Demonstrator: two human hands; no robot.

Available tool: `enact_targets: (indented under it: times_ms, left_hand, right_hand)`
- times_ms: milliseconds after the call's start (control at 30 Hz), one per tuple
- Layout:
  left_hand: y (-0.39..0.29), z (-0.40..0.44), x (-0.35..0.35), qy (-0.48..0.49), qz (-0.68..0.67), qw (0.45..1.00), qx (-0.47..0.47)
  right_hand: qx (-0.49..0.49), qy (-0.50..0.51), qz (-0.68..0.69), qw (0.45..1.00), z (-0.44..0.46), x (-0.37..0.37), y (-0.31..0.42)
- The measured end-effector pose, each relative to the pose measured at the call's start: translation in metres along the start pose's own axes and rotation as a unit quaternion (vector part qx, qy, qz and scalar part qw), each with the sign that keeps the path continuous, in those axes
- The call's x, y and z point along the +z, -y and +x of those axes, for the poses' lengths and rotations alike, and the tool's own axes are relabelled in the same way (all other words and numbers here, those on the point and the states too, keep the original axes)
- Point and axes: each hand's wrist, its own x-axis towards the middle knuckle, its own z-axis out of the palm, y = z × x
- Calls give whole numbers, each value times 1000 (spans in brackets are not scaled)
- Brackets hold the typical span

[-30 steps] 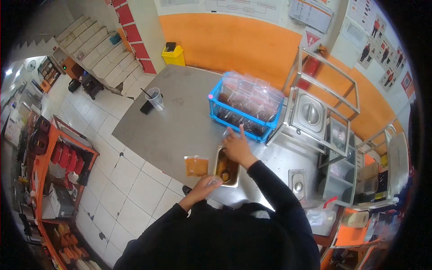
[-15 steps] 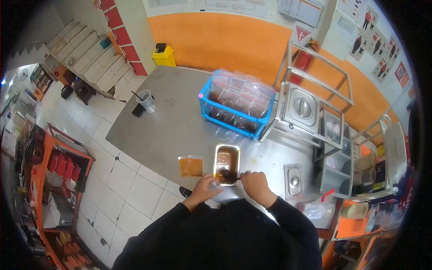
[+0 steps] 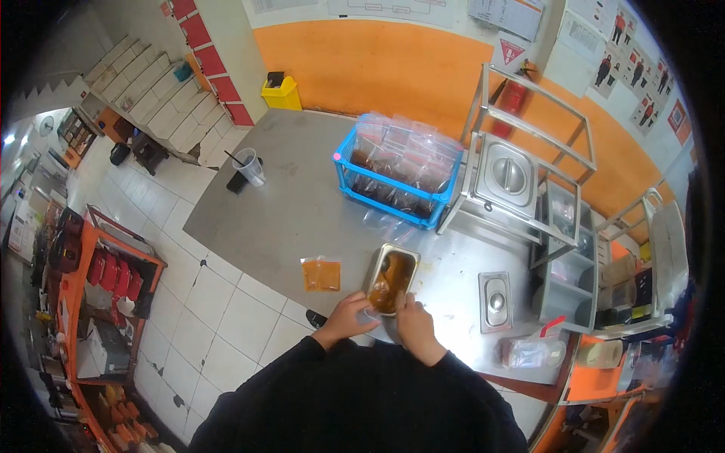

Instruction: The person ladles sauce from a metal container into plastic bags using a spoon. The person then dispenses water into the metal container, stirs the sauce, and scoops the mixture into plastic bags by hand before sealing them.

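A steel pan (image 3: 416, 266) of brown-orange sauce (image 3: 398, 291) sits on the table in front of me, turned at a slant. My right hand (image 3: 417, 330) is closed at its near right corner around the handle of a spoon, which is mostly hidden by the fingers and sauce. By the near left corner, my left hand (image 3: 349, 317) pinches a small clear plastic bag (image 3: 371, 314). Left of the pan, a filled bag of orange sauce (image 3: 322, 275) lies flat on the table.
A blue crate (image 3: 393, 185) packed with filled bags stands behind the pan. To the right are a metal rack (image 3: 483, 113), a lidded steel container (image 3: 495, 300) and grey bins (image 3: 566, 302). A plastic cup (image 3: 250, 167) stands at the far left of the steel table (image 3: 294, 204).
The pan has turned and shifted slightly right. My right hand has moved left and down, closer to my left hand. My left hand still pinches the clear bag.
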Motion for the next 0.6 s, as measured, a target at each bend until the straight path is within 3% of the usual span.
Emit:
enact_targets:
  times_ms: [167,267,367,600]
  left_hand:
    - [2,-1,-1,-11,2,1000,-4]
    - [-6,-2,-3,2,-26,1000,-5]
    - [-8,-5,-1,-3,-13,1000,6]
    - [-5,-8,5,-8,-2,1000,11]
  right_hand:
    - [-54,73,31,995,-19,-14,-6]
    - [-54,60,11,997,-19,-23,-16]
    - [11,-34,-3,999,-4,-36,-18]
    - [-20,-98,-117,988,6,-40,-25]
